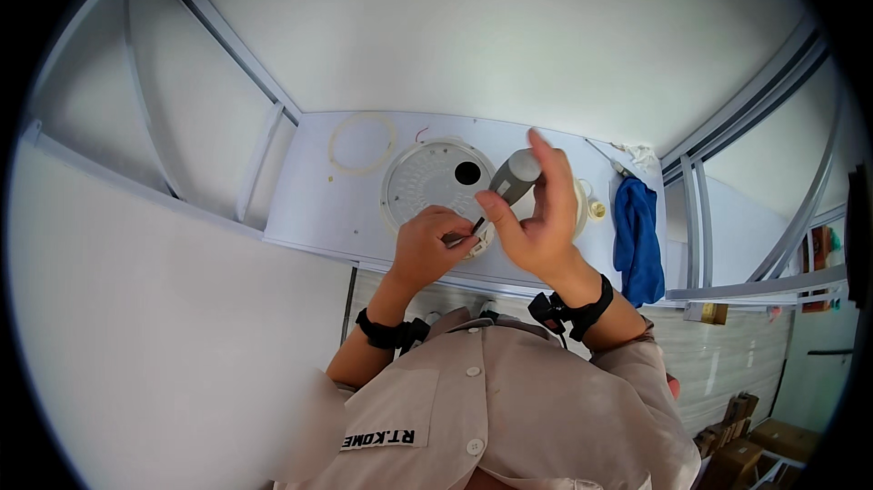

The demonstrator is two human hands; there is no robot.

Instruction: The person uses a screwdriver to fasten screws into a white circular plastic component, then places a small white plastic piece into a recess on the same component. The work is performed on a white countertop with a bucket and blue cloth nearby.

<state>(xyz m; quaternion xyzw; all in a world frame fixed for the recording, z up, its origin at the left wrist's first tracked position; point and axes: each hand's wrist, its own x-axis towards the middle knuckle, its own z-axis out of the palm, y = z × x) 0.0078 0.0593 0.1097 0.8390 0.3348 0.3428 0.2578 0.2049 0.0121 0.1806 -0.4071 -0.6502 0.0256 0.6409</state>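
My right hand (547,226) holds a thick grey powered screwdriver (515,175) between thumb and fingers, some of the fingers stretched up along it. The tool tilts, its narrow end pointing down toward my left hand (431,245). That hand is closed in a pinch at the near right rim of a round pale housing (414,185); what its fingers grip is too small to name. The housing lies flat, with a grey textured face, a light rim and a black round spot (467,173). A small white piece (480,245) shows by the left fingertips.
On the white table (309,190) lie a thin cream ring (336,158) and a short red wire (421,134). To the right are a small yellowish roll (597,210), a blue cloth (638,245), a slim rod-like tool (620,168) and crumpled white material (641,155). Metal frames (696,226) flank the table.
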